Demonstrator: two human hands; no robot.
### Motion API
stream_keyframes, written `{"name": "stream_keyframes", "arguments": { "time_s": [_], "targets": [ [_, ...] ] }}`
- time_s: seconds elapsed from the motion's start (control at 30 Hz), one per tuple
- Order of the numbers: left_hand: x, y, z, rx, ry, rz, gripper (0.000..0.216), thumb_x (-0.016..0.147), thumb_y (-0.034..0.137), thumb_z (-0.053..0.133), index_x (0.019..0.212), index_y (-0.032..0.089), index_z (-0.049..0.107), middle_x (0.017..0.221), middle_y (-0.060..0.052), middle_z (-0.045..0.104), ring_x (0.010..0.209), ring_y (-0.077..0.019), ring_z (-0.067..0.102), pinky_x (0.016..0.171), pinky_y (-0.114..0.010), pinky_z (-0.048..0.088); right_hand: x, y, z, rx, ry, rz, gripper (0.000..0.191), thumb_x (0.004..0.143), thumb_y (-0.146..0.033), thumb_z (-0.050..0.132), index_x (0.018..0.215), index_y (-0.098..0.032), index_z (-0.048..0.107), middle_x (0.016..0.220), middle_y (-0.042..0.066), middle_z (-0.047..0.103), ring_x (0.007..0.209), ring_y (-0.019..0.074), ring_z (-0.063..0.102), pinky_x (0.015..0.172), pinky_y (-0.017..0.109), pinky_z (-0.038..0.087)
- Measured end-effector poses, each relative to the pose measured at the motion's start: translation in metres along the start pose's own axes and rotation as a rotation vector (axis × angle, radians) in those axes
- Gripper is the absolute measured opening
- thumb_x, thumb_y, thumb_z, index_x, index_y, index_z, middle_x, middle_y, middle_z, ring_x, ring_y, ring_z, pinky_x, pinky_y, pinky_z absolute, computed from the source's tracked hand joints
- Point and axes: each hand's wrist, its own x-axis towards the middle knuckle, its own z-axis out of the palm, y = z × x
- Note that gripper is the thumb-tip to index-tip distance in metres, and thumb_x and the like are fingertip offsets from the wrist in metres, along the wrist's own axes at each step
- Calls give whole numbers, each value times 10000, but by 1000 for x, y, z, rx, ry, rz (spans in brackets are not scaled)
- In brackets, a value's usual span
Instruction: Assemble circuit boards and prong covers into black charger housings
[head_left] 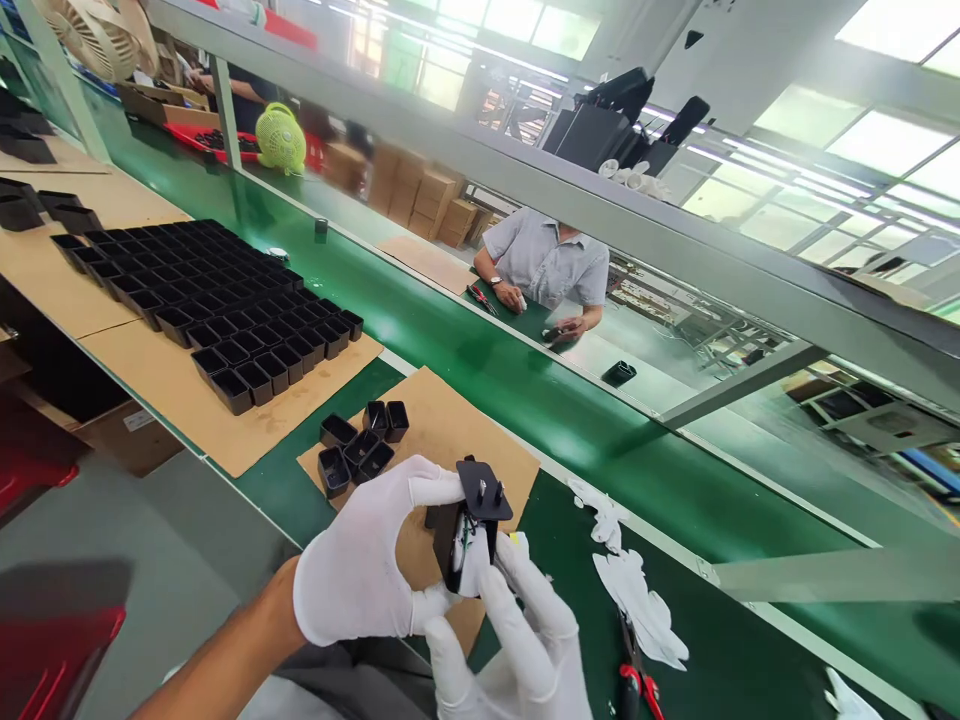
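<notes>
Between my gloved hands is a black plug adapter housing [448, 545], tilted, with its open side toward me. A black cover plate [480, 490] with two metal prongs sits at its top, and thin wires and something white show inside. My left hand [367, 560] grips it from the left, fingertips at the plate and thumb low on the housing. From the lower right my right hand [517, 630] holds its fingers against the open side and right edge. Several small black cups [364, 445] stand on a cardboard sheet [457, 420] just beyond my left hand.
Rows of black cups [225, 290] cover cardboard at the left. White gloves [637, 600] and red-handled pliers [634, 680] lie at my right. A green conveyor belt [450, 310] runs across, with a metal rail [487, 140] above it. Opposite sits a person [547, 260] handling small parts.
</notes>
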Motion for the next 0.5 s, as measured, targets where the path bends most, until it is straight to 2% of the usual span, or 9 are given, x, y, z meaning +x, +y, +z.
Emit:
{"name": "stream_keyframes", "arguments": {
  "time_s": [0.07, 0.17, 0.27, 0.37, 0.5],
  "targets": [
    [-14, 3, -3, 3, -10, -4, 607, 797, 76, 776, 1353, 296, 669, 1207, -36, 751, 1080, -233, 766, 968, -367, 630, -24, -12, 7, -35, 61, -8, 610, 977, -125, 677, 1526, -384, 624, 1508, 98, 645, 1211, 320, 750, 968, 540, 700],
    [-38, 5, -10, 11, -15, -12, 559, 816, 116, 789, 1339, 281, 678, 1262, -54, 760, 1131, -258, 766, 992, -383, 631, -53, -28, 9, -59, 45, 2, 647, 975, -127, 690, 1559, -389, 593, 1530, 121, 635, 1170, 335, 778, 889, 530, 740],
    [-61, 1, -16, 21, -33, -23, 639, 766, 96, 817, 1359, 285, 673, 1273, -45, 759, 1110, -242, 759, 1002, -368, 625, -73, -39, 1, -101, -126, 63, 725, 988, -92, 665, 1644, -356, 504, 1501, 164, 604, 1222, 346, 758, 858, 479, 755],
    [-75, -3, -19, -10, -50, -47, 660, 734, 90, 827, 1348, 284, 683, 1257, -35, 757, 1082, -222, 753, 989, -346, 626, -83, -44, -8, -141, -298, -10, 832, 967, -23, 662, 1697, -344, 422, 1513, 180, 542, 1271, 321, 726, 873, 400, 753],
    [-79, -5, -16, -21, -21, -82, 519, 773, 117, 791, 1272, 241, 714, 1173, -50, 775, 1072, -234, 770, 950, -350, 644, -85, -46, -6, -196, -235, -29, 738, 1013, -133, 655, 1687, -349, 447, 1463, 171, 576, 1263, 324, 705, 907, 450, 740]
  ]
}}
